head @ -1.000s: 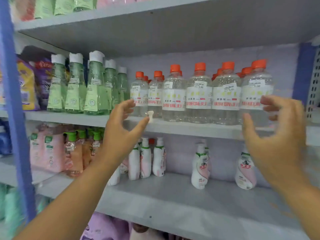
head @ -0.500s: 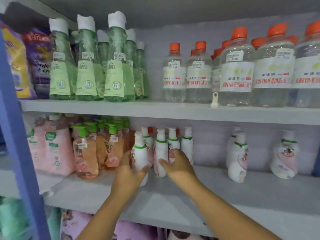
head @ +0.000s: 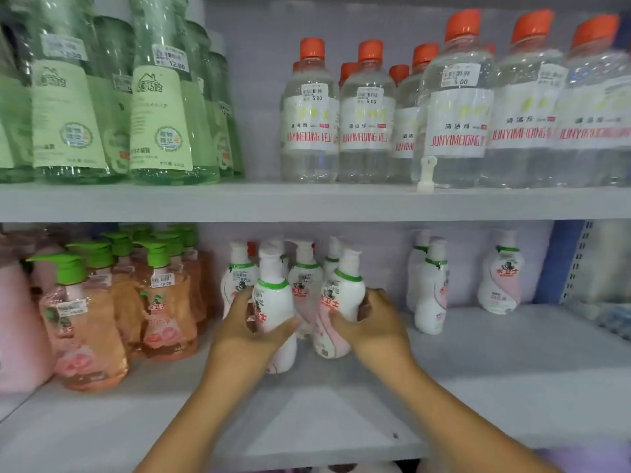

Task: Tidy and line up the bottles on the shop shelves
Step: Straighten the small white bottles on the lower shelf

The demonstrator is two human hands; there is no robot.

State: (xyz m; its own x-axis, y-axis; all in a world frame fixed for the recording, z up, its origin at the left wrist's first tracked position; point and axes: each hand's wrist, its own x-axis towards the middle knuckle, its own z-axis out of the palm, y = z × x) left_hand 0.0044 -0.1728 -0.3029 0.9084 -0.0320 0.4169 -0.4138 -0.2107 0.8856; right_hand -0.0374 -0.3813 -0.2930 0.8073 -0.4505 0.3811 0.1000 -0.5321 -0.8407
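Observation:
On the lower shelf point(head: 495, 377) stands a cluster of small white pump bottles with green collars. My left hand point(head: 251, 327) grips the front-left white bottle point(head: 273, 302) round its body. My right hand point(head: 372, 322) grips the neighbouring white and pink bottle point(head: 341, 298), which leans a little to the left. More bottles of the same kind point(head: 305, 278) stand just behind them. Two more white bottles point(head: 430, 291) and a single one point(head: 500, 281) stand apart to the right.
Orange pump bottles with green heads point(head: 164, 302) fill the lower shelf's left side, beside pink refill pouches point(head: 17, 322). On the upper shelf point(head: 307, 203) stand tall green bottles point(head: 160, 107) and clear orange-capped bottles point(head: 454, 110). A blue upright point(head: 560, 261) closes the right end.
Both hands dropped from the upper shelf's clear bottles to the lower shelf. They now each hold a white pump bottle, and the view has moved closer.

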